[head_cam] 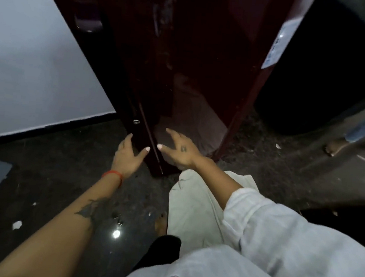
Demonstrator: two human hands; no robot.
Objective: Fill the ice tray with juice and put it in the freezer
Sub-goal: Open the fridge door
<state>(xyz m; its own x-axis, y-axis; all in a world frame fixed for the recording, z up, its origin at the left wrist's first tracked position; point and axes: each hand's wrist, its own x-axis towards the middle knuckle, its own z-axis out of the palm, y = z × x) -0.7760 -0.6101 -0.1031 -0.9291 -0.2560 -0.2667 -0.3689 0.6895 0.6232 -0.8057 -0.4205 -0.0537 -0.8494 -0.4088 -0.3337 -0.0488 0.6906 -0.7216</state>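
Observation:
A dark maroon fridge (195, 51) stands in front of me, its glossy door shut and a white label on its right side. My left hand (128, 155) reaches toward the fridge's lower left corner with fingers spread and holds nothing. Close to the lower front of the door, my right hand (179, 151) is also spread and empty. No ice tray or juice shows in the head view.
A grey wall (29, 58) runs along the left. The dark stone floor (63, 183) carries scattered white scraps. Another person's bare feet (353, 146) stand at the right. My own foot and pale trouser leg (193, 205) are below the fridge.

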